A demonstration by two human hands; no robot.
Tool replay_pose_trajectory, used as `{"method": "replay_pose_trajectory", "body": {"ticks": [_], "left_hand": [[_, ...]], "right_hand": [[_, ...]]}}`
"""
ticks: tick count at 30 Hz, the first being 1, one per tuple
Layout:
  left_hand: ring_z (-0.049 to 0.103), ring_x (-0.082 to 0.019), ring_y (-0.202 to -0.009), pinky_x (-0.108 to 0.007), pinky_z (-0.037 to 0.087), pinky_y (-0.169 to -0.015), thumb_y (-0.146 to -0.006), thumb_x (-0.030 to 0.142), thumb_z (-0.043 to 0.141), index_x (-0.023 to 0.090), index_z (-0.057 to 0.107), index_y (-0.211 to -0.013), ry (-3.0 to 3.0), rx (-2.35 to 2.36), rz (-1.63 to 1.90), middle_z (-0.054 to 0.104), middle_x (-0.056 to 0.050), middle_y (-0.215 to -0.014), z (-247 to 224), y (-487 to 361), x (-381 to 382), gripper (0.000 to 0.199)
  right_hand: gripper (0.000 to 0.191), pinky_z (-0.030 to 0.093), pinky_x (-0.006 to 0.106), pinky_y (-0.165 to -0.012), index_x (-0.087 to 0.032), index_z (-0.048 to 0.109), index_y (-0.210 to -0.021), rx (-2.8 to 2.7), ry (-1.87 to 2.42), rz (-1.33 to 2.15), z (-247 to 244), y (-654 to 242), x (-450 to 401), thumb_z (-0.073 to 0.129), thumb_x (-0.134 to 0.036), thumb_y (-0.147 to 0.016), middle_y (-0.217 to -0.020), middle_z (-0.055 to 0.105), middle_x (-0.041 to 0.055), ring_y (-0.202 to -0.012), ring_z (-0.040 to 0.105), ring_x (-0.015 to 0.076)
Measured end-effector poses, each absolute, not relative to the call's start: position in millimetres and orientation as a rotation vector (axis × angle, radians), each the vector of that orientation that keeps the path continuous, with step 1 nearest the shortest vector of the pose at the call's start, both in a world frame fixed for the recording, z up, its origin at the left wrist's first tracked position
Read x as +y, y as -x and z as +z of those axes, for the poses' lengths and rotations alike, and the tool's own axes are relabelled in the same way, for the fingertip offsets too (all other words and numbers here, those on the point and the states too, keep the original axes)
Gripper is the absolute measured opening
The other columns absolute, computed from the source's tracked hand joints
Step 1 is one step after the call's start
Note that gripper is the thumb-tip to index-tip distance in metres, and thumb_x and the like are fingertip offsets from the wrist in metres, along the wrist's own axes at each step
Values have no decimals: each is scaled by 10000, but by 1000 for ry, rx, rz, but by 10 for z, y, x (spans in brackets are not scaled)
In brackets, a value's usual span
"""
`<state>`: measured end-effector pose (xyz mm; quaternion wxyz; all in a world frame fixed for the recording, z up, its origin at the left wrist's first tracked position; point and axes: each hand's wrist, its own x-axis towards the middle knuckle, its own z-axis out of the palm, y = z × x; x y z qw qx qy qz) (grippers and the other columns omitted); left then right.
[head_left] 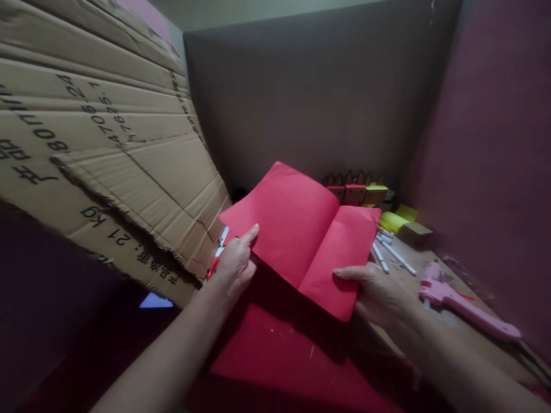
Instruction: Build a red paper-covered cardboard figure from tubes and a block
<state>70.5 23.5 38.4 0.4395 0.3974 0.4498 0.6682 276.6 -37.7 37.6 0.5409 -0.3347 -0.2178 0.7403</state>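
A sheet of red paper (297,223) with a crease right of its middle is held up above a red surface (275,355). My left hand (239,258) pinches its lower left edge, thumb on top. At the lower right part of the sheet, my right hand (374,287) grips it with the thumb on top and the other fingers beneath. The fingers under the paper are partly hidden.
Large cardboard (163,172) leans at the left. A pink glue gun (465,304) lies at the right, near white sticks (396,255), a small cardboard box (414,234) and yellow paper (394,221). Small red and yellow boxes (355,193) stand behind.
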Motion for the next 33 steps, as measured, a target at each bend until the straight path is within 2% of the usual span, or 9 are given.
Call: {"method": "replay_pose_trajectory", "body": {"ticks": [3, 6, 10, 13, 15, 19, 23, 29, 33], "left_hand": [[632, -170, -537, -293, 535, -525, -732, 470, 631, 140, 602, -739, -1100, 1224, 1544, 642, -43, -612, 302, -505, 327, 332], [624, -160, -544, -248, 486, -458, -799, 534, 494, 144, 590, -777, -1279, 1400, 1443, 644, -57, -671, 267, -272, 197, 402], [645, -235, -802, -340, 510, -660, -806, 406, 483, 153, 596, -954, -1605, 1729, 1242, 662, -99, -893, 235, -47, -72, 314], [566, -291, -1008, -420, 417, -897, -735, 277, 581, 166, 599, -1031, -1958, 1911, 928, 635, -109, -1028, 210, -16, -196, 317], [535, -311, -1033, -438, 387, -921, -735, 234, 588, 140, 578, -1071, -2166, 2011, 661, 612, -137, -1055, 197, -39, -220, 349], [551, -328, -980, -445, 410, -848, -779, 182, 517, 86, 536, -1087, -2309, 2197, 300, 592, -190, -1024, 180, -73, -163, 323], [607, -289, -853, -373, 444, -728, -795, 174, 446, 102, 530, -1030, -2323, 2261, 93, 625, -167, -914, 228, -84, -109, 260], [627, -308, -834, -356, 422, -665, -808, 266, 425, 144, 515, -968, -2329, 2281, -7, 644, -157, -904, 562, -206, -307, 221], [646, -309, -711, -331, 376, -571, -826, 354, 392, 198, 517, -973, -2216, 2239, 5, 669, -103, -799, 639, -138, -606, 248]], "right_hand": [[431, 540, 417, -792, -151, 654, -875, -525, 817, 1776, 374, -2743, -251, 598, 52, -499, -759, 735, 56, -798, 684, 272], [455, 537, 425, -801, -158, 654, -902, -524, 824, 1790, 310, -2719, -152, 591, 58, -506, -759, 734, 53, -816, 679, 278], [532, 528, 410, -836, -181, 645, -997, -522, 801, 1798, 227, -2720, -106, 597, 62, -527, -828, 738, 47, -851, 675, 267], [547, 520, 424, -856, -183, 623, -1071, -507, 783, 1850, 206, -2750, -98, 605, 39, -572, -838, 736, 55, -862, 676, 269], [527, 516, 438, -866, -163, 607, -1102, -479, 798, 1902, 202, -2779, -92, 603, 15, -606, -837, 734, 71, -870, 676, 277], [481, 515, 448, -873, -156, 588, -1129, -455, 816, 1929, 174, -2827, -79, 589, -26, -666, -876, 733, 84, -887, 680, 279], [412, 519, 463, -867, -162, 594, -1110, -474, 776, 1946, 130, -2839, -76, 584, -63, -710, -900, 733, 85, -895, 683, 281], [402, 518, 473, -853, -157, 609, -1079, -523, 758, 1945, 209, -2829, -116, 597, -84, -684, -924, 729, 102, -924, 674, 302], [440, 507, 487, -863, -147, 585, -1127, -440, 743, 1981, 260, -2826, -140, 568, -62, -695, -920, 729, 105, -923, 676, 302]]}}
